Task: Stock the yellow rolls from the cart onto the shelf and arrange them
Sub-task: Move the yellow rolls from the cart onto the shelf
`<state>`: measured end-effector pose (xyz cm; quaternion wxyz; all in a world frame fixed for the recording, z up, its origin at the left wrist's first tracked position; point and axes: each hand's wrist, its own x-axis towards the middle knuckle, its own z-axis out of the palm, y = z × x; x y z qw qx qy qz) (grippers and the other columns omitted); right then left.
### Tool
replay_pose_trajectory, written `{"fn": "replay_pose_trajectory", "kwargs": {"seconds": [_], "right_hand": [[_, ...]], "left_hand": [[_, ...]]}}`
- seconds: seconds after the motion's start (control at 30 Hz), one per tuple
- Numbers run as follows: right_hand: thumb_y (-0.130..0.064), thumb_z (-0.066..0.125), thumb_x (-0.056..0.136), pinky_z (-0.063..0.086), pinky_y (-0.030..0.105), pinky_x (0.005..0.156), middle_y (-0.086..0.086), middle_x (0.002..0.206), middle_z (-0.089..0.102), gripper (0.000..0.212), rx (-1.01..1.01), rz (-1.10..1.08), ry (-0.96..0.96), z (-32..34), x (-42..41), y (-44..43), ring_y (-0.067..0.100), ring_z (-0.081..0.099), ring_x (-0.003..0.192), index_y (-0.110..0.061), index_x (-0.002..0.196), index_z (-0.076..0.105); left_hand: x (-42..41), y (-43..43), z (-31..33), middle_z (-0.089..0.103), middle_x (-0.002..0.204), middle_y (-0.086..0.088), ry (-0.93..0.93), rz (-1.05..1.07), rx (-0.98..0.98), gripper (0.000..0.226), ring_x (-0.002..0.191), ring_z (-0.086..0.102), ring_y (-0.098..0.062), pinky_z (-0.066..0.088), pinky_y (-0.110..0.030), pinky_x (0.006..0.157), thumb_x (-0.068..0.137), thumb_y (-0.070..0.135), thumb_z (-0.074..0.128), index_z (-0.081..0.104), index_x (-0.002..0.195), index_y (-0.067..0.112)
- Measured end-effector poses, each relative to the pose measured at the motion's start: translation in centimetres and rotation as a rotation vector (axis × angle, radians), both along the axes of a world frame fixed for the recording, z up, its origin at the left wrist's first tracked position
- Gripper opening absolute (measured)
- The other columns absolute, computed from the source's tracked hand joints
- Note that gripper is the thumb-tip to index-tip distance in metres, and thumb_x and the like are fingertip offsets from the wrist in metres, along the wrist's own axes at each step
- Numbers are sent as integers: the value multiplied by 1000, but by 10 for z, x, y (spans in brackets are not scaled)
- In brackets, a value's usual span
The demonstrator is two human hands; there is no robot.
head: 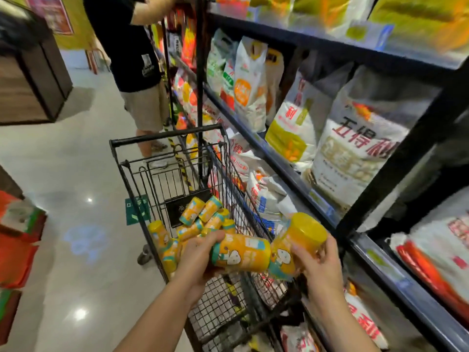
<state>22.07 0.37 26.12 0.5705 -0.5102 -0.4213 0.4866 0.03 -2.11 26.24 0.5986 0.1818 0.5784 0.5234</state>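
Head: left hand (196, 257) grips first roll (241, 254) (level); right hand (317, 262) grips second roll (300, 237), tilted.

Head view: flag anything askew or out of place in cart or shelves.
The yellow teal-banded rolls lie jumbled at mixed angles in the black wire cart. Beside the cart, white printed bags slump over each other, unlike the upright bags above.
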Motion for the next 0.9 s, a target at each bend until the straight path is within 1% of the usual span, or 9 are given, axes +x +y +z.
{"fn": "replay_pose_trajectory", "kwargs": {"seconds": [0.1, 0.2, 0.3, 0.37, 0.47, 0.57, 0.7, 0.8, 0.9], "right_hand": [[-20, 81, 66, 54, 25, 81, -1, 115, 70, 63, 29, -52, -10, 19, 21, -16, 15, 68, 102, -23, 124, 57], [-9, 77, 76, 53, 34, 90, 2, 120, 68, 53, 44, -117, 26, 34, 45, -29, 21, 65, 110, -24, 123, 57], [-9, 75, 80, 51, 44, 98, 2, 120, 68, 50, 45, -150, 43, 53, 67, -43, 22, 65, 111, -24, 124, 57], [-15, 81, 74, 51, 46, 98, 3, 121, 68, 58, 50, -180, 53, 65, 82, -54, 25, 65, 112, -24, 125, 57], [-23, 82, 70, 50, 51, 100, 5, 125, 67, 65, 52, -210, 76, 80, 108, -72, 28, 64, 116, -22, 128, 55], [-17, 76, 81, 55, 45, 90, 2, 120, 70, 51, 79, -241, 82, 93, 138, -93, 24, 68, 109, -23, 127, 56], [-10, 58, 93, 58, 26, 71, -3, 108, 75, 31, 118, -288, 77, 118, 180, -129, 14, 73, 93, -25, 121, 59], [-10, 52, 96, 59, 36, 74, 0, 98, 77, 23, 120, -329, 80, 135, 212, -161, 18, 73, 86, -25, 112, 60], [-15, 52, 97, 56, 49, 85, 5, 100, 75, 21, 145, -348, 66, 152, 246, -199, 26, 71, 93, -25, 114, 60]], "left_hand": [[15, -10, 19, 75, 96, -17, -61, -77, 8, 27, 86, 70, -33, 59, -42, 68, 82, 22, 74, 66, 104, 10], [32, -18, 35, 75, 94, -14, -126, -168, 30, 40, 84, 72, -30, 57, -50, 87, 73, 26, 78, 66, 107, 8], [54, -23, 51, 66, 63, -11, -212, -265, 48, 31, 45, 63, -15, 54, -28, 51, 84, 19, 69, 59, 108, 2], [71, -25, 60, 74, 74, -10, -245, -335, 53, 43, 56, 68, -18, 50, -25, 47, 78, 21, 69, 58, 116, 2], [100, -26, 71, 74, 104, -18, -275, -437, 90, 67, 81, 71, -28, 56, -35, 63, 66, 22, 76, 57, 126, 0], [132, -33, 83, 68, 118, -23, -328, -608, 170, 101, 92, 70, -33, 56, -46, 80, 36, 21, 99, 59, 126, 3], [180, -50, 105, 66, 121, -25, -419, -777, 253, 102, 95, 70, -38, 60, -50, 75, 31, 2, 91, 59, 127, 7], [220, -65, 124, 65, 121, -26, -405, -829, 296, 104, 97, 67, -40, 58, -55, 82, 30, 4, 90, 56, 128, 2], [263, -88, 147, 68, 108, -28, -415, -826, 319, 109, 82, 70, -38, 60, -45, 62, 20, 14, 97, 59, 121, -2]]}}
